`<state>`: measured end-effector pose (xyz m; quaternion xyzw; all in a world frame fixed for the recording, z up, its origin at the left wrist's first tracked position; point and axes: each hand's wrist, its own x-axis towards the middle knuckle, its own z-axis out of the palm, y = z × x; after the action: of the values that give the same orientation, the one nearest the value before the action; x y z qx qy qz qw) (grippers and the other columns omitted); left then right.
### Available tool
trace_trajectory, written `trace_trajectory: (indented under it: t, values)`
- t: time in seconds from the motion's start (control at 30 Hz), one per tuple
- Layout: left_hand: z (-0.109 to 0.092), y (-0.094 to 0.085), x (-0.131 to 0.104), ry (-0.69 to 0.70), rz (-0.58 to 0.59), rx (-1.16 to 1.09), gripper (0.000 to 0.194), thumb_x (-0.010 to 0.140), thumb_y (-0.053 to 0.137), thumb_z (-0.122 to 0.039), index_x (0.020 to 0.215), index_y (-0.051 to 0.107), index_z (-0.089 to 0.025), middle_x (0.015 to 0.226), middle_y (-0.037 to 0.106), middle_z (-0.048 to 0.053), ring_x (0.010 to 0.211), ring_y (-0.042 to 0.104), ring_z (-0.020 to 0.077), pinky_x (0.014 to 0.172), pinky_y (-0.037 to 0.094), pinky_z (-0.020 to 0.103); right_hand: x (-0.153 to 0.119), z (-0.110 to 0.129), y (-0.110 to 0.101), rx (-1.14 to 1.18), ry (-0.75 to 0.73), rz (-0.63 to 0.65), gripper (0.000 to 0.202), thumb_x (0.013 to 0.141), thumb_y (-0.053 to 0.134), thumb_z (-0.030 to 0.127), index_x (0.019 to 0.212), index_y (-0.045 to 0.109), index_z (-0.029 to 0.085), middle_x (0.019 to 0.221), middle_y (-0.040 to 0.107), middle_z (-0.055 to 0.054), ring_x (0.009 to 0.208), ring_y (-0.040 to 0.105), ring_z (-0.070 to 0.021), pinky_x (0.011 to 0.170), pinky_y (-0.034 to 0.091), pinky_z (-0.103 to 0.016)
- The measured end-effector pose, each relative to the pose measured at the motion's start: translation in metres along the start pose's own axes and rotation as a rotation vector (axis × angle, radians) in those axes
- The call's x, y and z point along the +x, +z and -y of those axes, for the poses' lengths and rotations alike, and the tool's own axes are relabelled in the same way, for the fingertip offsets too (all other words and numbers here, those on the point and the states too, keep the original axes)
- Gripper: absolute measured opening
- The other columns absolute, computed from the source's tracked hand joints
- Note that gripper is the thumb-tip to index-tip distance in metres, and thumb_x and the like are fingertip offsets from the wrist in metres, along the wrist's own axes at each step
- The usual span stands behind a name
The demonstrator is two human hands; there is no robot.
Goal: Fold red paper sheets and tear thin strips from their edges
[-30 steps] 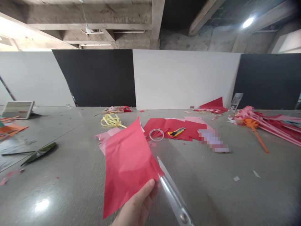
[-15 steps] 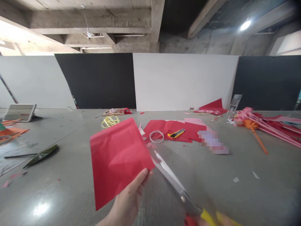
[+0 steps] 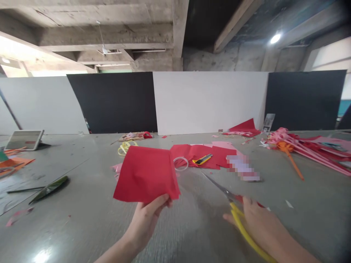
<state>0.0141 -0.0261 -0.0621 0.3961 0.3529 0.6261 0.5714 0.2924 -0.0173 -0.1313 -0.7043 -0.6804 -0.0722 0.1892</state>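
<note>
My left hand (image 3: 149, 215) pinches the lower right corner of a red sheet of paper (image 3: 145, 173) between thumb and fingers. The sheet looks folded, with a doubled edge along its right side. To the right, my right hand (image 3: 259, 219) grips a pair of scissors (image 3: 226, 190) with yellow and red handles. Their blades look closed and point up and left, apart from the paper. Behind the sheet lie more red paper pieces (image 3: 225, 155), a roll of clear tape (image 3: 181, 164) and a yellow utility knife (image 3: 202, 159).
A tablet (image 3: 24, 140) stands at the far left, near orange paper (image 3: 23, 165). A dark green leaf-like piece (image 3: 52, 188) lies on the grey surface (image 3: 90, 226). Yellow strips (image 3: 126, 147) sit behind the sheet. Pink and red strips (image 3: 309, 148) and an orange stick (image 3: 295, 165) lie at right.
The scissors have moved right, away from the red paper, and their blades have come together. My right hand has come further into view. The paper has turned and tilted in my left hand.
</note>
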Motion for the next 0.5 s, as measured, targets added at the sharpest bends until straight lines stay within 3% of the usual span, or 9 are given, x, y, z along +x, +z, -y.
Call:
trace_trajectory:
  t: [0.1, 0.23, 0.37, 0.5]
  values:
    - [-0.007, 0.003, -0.001, -0.07, 0.088, -0.088, 0.008, 0.059, 0.065, -0.013, 0.065, 0.06, -0.015, 0.064, 0.055, 0.0, 0.06, 0.05, 0.0126, 0.06, 0.044, 0.025, 0.003, -0.002, 0.001, -0.21, 0.04, 0.03, 0.054, 0.075, 0.04, 0.058, 0.076, 0.053, 0.005, 0.069, 0.057, -0.019, 0.056, 0.06, -0.0265, 0.047, 0.043, -0.033]
    - [-0.013, 0.007, -0.001, -0.157, 0.211, -0.149, 0.007, 0.056, 0.057, -0.011, 0.06, 0.055, -0.016, 0.06, 0.051, -0.002, 0.053, 0.045, 0.0098, 0.054, 0.04, 0.023, 0.003, -0.004, 0.006, -0.278, 0.092, 0.055, 0.043, 0.079, 0.041, 0.046, 0.076, 0.053, 0.005, 0.069, 0.057, -0.019, 0.055, 0.061, -0.0249, 0.048, 0.044, -0.031]
    - [-0.016, 0.011, 0.0, -0.2, 0.223, -0.149, 0.007, 0.052, 0.053, -0.01, 0.056, 0.051, -0.016, 0.055, 0.048, -0.003, 0.051, 0.044, 0.0091, 0.054, 0.04, 0.022, 0.006, -0.005, 0.006, -0.276, 0.101, 0.119, 0.033, 0.079, 0.044, 0.035, 0.076, 0.055, 0.005, 0.074, 0.058, -0.02, 0.056, 0.061, -0.023, 0.05, 0.044, -0.03]
    - [-0.023, 0.014, -0.001, -0.223, 0.256, -0.057, 0.006, 0.047, 0.048, -0.015, 0.053, 0.049, -0.016, 0.051, 0.049, -0.003, 0.045, 0.044, 0.0086, 0.048, 0.038, 0.021, 0.007, -0.006, 0.003, -0.278, 0.103, 0.129, 0.034, 0.079, 0.042, 0.034, 0.078, 0.057, 0.004, 0.077, 0.058, -0.02, 0.059, 0.06, -0.0236, 0.053, 0.045, -0.032]
